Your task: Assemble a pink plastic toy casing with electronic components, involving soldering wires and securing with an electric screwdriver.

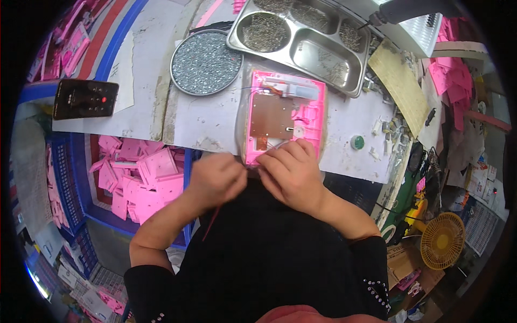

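A pink plastic housing [316,119] lies open on the worktable in front of me. Inside it sit a brown circuit board [272,116], a whitish box-shaped part [303,92] near the far end, and several thin wires. My right hand [295,175] rests on the housing's near edge, fingers bent over it and the thumb beneath. Just left of that corner is my left hand [216,180], smeared by motion, its fingers curled closed. A thin red wire [211,223] hangs below the left hand and seems to come from it; the grip itself is hidden.
Beyond the housing stand a round tray of small metal screws [206,63] and a steel compartment tray [295,33] with more screws. A power screwdriver [379,17] hangs at upper right. A phone [86,99] lies left. Pink panels [153,180] fill a bin below; a yellow fan [442,240] stands right.
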Tool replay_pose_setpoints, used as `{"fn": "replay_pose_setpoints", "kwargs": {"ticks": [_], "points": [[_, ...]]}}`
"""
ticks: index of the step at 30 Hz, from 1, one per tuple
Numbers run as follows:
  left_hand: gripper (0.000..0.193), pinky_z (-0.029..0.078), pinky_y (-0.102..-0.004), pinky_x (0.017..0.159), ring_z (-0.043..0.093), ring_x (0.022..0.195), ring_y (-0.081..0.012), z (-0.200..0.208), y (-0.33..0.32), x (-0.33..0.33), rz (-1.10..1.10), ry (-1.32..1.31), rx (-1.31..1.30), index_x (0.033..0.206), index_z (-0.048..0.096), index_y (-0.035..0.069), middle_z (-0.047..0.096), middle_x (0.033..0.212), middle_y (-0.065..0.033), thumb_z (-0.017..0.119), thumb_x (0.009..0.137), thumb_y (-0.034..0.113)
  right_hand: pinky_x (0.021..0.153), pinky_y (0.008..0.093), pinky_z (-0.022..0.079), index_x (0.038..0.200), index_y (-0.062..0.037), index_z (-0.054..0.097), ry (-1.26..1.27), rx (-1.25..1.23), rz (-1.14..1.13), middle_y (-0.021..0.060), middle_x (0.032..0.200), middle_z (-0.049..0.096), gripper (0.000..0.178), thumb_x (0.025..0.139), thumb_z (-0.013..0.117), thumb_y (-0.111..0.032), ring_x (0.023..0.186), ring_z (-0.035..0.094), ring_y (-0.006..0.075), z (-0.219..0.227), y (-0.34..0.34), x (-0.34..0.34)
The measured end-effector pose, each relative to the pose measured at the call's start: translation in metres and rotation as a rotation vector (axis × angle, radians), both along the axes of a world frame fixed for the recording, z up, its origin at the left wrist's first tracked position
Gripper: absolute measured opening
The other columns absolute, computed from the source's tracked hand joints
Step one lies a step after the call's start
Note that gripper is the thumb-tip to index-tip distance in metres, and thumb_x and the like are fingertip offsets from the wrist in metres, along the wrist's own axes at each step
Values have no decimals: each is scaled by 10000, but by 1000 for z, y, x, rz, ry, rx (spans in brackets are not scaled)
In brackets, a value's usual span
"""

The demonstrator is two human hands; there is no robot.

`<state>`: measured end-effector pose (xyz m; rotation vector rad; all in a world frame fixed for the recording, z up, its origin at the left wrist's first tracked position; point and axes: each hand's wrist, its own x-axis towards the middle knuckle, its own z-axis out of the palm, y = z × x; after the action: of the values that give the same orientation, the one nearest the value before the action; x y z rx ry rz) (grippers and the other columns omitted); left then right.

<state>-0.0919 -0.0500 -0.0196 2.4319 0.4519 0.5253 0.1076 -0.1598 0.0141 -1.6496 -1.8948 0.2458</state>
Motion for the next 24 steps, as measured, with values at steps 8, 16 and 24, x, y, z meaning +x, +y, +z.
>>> {"fn": "replay_pose_setpoints", "kwargs": {"ticks": [8,16,24], "points": [[171,520,-416,678,644,800,-293,1,5,-16,-308,253,-125,942,661,81,618,865,-87,747,836,183,847,452,414,934,-112,636,-130,-32,1,47,972,624,305,732,838,-216,927,579,275,-15,11,-11],[227,495,-433,636,621,743,-328,5,41,24,-294,-95,-101,951,665,69,605,860,-111,812,792,137,917,449,433,962,-117,665,-128,-168,147,70,1079,667,336,724,837,-281,1009,572,281,18,10,11],[214,503,-408,606,636,715,-295,6,56,33,-444,-109,-97,926,694,79,617,827,-81,841,785,146,766,327,503,943,-4,739,94,127,-685,73,893,728,170,896,746,-167,823,635,166,65,60,303]]}}
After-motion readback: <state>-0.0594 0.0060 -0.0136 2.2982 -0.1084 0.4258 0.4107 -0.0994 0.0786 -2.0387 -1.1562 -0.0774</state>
